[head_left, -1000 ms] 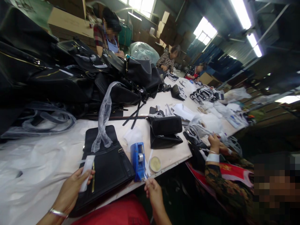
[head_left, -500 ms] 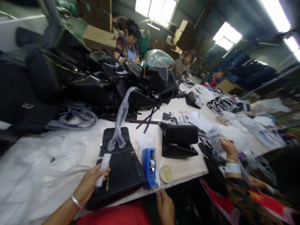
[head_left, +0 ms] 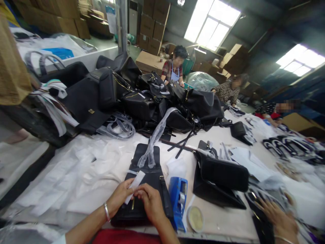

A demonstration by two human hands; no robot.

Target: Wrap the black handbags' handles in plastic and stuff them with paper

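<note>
A flat black bag (head_left: 147, 183) lies on the table (head_left: 223, 220) right in front of me, with a clear plastic strip (head_left: 154, 139) draped over its far end. My left hand (head_left: 120, 195) pinches a small white paper strip (head_left: 134, 181) against the bag's front. My right hand (head_left: 149, 201) is closed beside it, fingertips meeting the same strip over a gold zipper pull. A blue tape dispenser (head_left: 178, 200) stands just right of my right hand.
A heap of black handbags (head_left: 142, 98) fills the far side. White paper sheets (head_left: 83, 169) cover the left. Another black bag (head_left: 220, 176) and a round lid (head_left: 195, 218) lie to the right. A co-worker's hand (head_left: 279, 213) is at lower right; three people sit farther off.
My right hand came up from below the table edge onto the bag and joined the left hand at the white strip. The view swung to the left.
</note>
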